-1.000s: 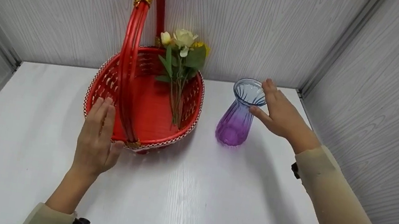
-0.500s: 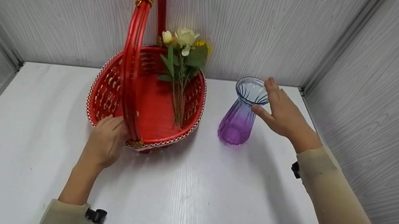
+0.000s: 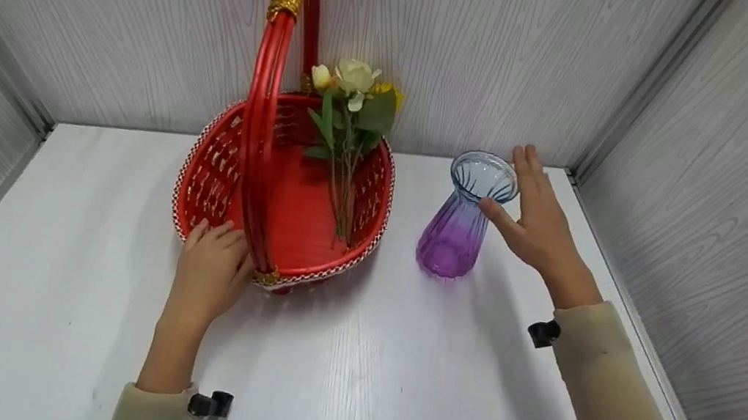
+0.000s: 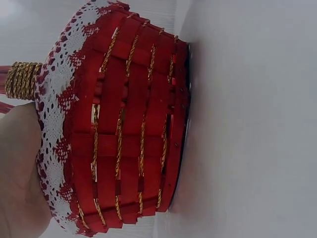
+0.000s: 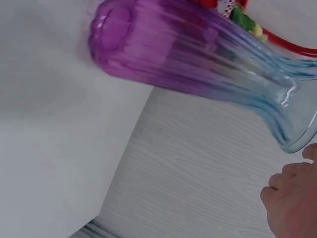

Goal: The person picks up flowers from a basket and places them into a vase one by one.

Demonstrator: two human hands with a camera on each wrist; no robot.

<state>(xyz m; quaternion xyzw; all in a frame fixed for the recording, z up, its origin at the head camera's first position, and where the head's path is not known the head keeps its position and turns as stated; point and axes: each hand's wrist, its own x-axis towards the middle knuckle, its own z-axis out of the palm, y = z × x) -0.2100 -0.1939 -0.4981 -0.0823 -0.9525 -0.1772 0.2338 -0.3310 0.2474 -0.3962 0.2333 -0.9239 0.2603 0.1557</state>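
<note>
A red woven basket (image 3: pixel 293 205) with a tall arched handle stands at the back of the table. My left hand (image 3: pixel 208 274) grips its near left rim, beside the handle's foot, with the fingers over the edge. White-and-red lace (image 4: pixel 54 119) trims that rim in the left wrist view, where the fingertips are hidden. To the right stands an upright glass vase (image 3: pixel 456 230), blue at the mouth and purple at the base. My right hand (image 3: pixel 539 223) is held open around the right side of its mouth, thumb at the near rim, fingers straight and spread.
Artificial flowers (image 3: pixel 356 81), white and yellow with green leaves, lean in the basket's right side, stems downward. A white table (image 3: pixel 350 369) lies beneath everything. Grey wood-grain panels (image 3: pixel 471 54) close off the back and both sides.
My left hand has come down from above the basket's near left side and taken hold of its rim. My right hand has stayed by the vase. The whole head view has shifted slightly.
</note>
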